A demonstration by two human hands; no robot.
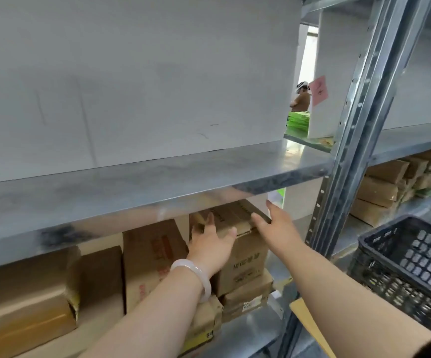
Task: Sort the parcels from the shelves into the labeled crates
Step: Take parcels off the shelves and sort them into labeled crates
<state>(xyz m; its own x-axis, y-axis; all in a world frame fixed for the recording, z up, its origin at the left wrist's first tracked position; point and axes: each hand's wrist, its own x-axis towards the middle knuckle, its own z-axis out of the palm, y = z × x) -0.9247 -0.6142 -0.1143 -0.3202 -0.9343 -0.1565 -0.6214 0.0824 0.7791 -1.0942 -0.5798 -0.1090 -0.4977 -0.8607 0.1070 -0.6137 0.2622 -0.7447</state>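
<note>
Galvanised steel shelving fills our view, and under its wide shelf board (157, 182) stands the brown parcel (245, 251) we are reaching for. It sits on top of a flatter carton (248, 295). Our left grip (213, 244), with a pale bangle (193, 272) at the wrist, lies on the parcel's left front corner, fingers spread and straight, thumb across the front face. Our right grip (273, 223) rests on the parcel's right top edge, thumb on the lid and fingers stretched along the far side. Neither is curled round it. Just left of the parcel stands a taller carton (152, 254) with red print. Right of the parcel, past the shelf post (359, 125), sits a black slatted crate (403, 267).
</note>
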